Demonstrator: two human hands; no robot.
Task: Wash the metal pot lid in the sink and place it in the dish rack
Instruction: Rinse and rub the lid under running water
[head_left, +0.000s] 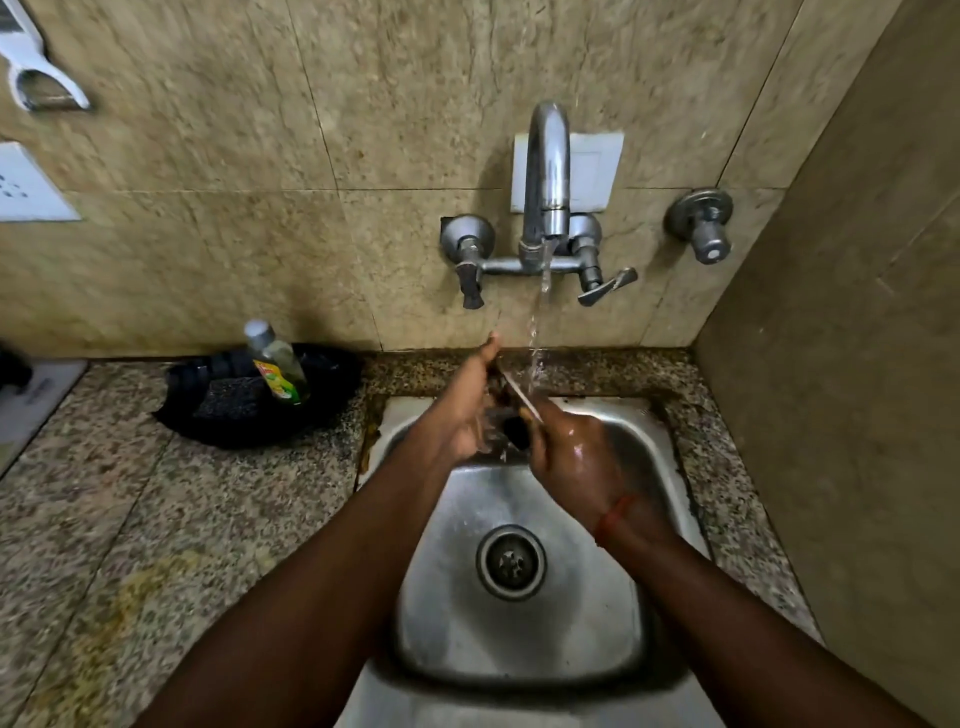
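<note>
1. We are holding the thin, round, shiny metal pot lid (519, 397) up on its edge. It is sitting just above the middle of the frame.
2. Our left hand (467, 410) is lying flat on the lid's left side, with its fingers straight and pointing up.
3. Our right hand (571, 457) is curling round the lid's lower edge, by the small black knob (517, 431), and gripping it.
4. Clear water (535, 332) is running from the curved silver tap (545, 171) onto the lid, so we think we are rinsing now.
5. We are seeing no dish rack anywhere, so putting the lid away is not done yet.
6. The square steel sink (571, 623) is lying open below our hands, giving room to tip and turn the lid.
7. The tan tiled wall (831, 415) is standing near on the right of the frame, and the tap is hanging close above. We think a big swing could bump them.
8. On the left, the speckled stone counter (130, 493) is giving us more room, past the green soap bottle (278, 364).
</note>
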